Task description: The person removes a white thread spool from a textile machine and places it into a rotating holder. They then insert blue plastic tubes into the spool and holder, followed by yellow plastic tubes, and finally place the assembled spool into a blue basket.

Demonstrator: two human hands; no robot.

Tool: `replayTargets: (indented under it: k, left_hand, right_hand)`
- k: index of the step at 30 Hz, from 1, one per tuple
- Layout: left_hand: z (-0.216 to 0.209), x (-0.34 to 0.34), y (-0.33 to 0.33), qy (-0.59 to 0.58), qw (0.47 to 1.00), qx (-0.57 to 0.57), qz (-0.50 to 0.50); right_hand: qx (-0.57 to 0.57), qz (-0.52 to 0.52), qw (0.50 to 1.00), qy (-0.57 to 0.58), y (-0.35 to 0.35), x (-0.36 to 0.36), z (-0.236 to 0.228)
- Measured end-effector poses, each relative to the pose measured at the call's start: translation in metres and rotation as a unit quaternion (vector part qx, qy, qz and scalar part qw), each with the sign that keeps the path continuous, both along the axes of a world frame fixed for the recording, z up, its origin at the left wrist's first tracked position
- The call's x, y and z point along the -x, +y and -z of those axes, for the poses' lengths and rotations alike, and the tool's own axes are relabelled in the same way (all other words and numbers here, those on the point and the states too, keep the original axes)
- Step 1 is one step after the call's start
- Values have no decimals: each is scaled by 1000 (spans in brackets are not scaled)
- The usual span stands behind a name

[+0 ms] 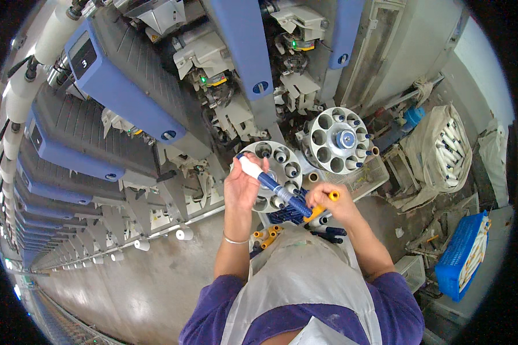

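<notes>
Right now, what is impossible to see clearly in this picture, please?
- Head view: whether the yellow ends join; the right hand covers between.
- Head view: part of the left round holder; the left hand and white-and-blue tube block it.
- Head view: details of the farthest machines; too small.

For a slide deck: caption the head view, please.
Left hand holds a white-wound blue tube; right hand grips yellow tubing, near round carousels.

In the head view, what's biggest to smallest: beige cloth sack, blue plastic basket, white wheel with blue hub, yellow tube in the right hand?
1. Beige cloth sack
2. Blue plastic basket and white wheel: too alike to rank
3. Yellow tube
</notes>
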State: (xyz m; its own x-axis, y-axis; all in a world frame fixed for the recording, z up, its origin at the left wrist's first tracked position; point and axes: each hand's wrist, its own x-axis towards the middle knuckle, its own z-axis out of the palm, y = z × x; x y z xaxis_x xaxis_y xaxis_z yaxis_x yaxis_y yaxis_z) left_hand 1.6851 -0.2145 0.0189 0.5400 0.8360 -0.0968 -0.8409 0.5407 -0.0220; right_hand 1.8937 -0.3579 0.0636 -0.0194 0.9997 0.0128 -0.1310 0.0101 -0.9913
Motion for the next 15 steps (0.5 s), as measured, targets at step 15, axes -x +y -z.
replayTargets:
  k: [15]
  left_hand:
    - [-21,1,9,123,985,-74,-95]
  right_hand:
    - [121,284,850,-426,-17,-92,1]
